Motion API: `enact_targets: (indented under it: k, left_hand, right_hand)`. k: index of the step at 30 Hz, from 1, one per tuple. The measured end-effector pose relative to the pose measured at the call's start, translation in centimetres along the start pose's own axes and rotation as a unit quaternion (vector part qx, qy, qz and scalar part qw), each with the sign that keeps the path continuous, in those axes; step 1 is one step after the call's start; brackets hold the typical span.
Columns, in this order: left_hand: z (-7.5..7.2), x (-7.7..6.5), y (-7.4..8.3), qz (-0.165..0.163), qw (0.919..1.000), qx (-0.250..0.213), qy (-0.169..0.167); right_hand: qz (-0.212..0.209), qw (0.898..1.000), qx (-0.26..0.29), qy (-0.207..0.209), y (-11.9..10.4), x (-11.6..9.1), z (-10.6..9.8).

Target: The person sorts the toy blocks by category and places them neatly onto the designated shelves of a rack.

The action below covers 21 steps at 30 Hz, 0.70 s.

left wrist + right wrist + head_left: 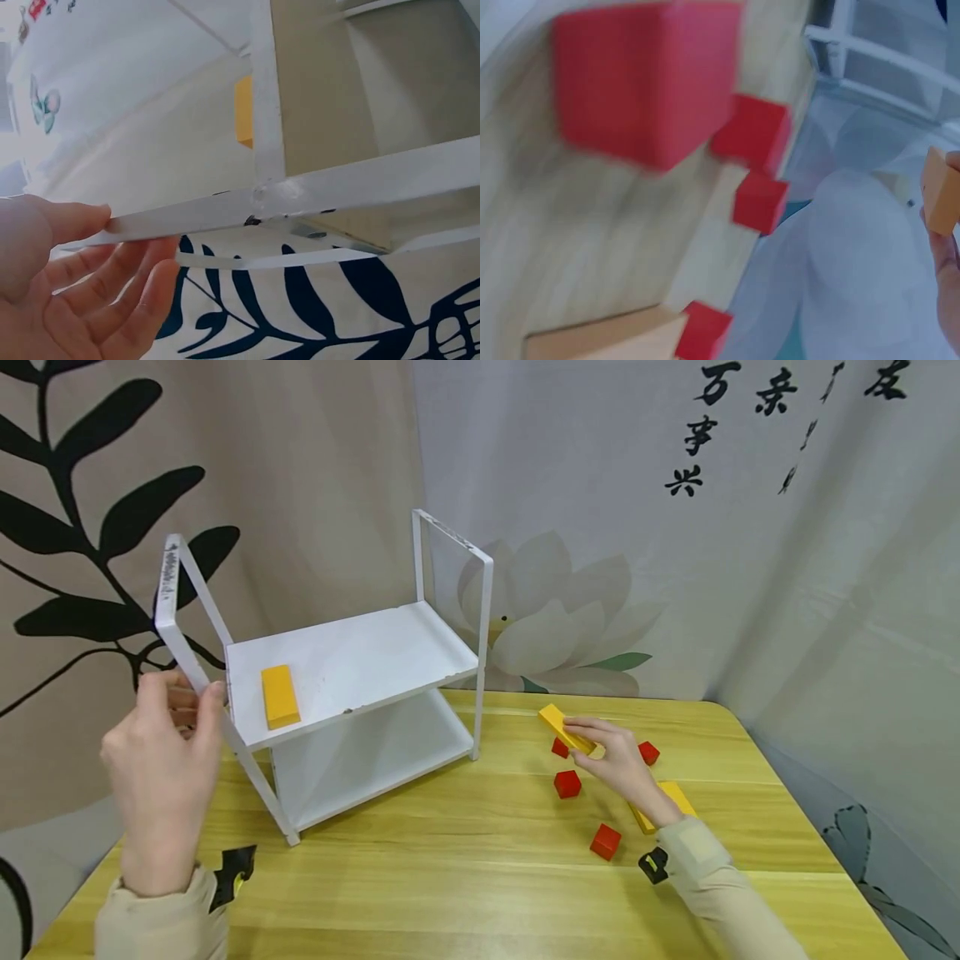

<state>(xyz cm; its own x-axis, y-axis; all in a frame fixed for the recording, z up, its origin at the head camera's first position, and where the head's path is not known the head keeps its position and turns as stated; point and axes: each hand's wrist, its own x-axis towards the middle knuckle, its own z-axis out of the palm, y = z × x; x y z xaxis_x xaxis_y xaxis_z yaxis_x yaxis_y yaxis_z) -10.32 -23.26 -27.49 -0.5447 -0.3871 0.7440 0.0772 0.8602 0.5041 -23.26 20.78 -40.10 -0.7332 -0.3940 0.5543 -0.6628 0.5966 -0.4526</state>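
Note:
My left hand pinches the near left post of a white two-tier shelf between thumb and fingers; the left wrist view shows the thumb on one side of the white bar and the fingers on the other. One yellow block lies on the upper tier near its left end. Over the right part of the table, my right hand pinches another yellow block, which is tilted and overlaps a red cube in the head view. In the right wrist view this held block shows at the right edge.
Several red cubes lie around the right hand, among them one nearer the shelf, one in front and one behind. A further yellow block sits partly under the right wrist. A printed curtain hangs behind the wooden table.

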Motion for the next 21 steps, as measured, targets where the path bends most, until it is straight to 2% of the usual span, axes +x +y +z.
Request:
enact_targets:
  k: [7, 21]
  left_hand:
    - [-0.2, 0.0, -0.2, 0.009, 0.9979, 0.046, -0.044]
    - [0.1, 0.1, -0.4, 0.035, 0.9975, 0.057, -0.025]
  right_hand:
    - [-0.053, 0.998, 0.02, 0.019, -2.5, 1.2, 0.7]
    - [-0.11, 0.992, 0.048, 0.03, -6.9, 3.5, 2.1]
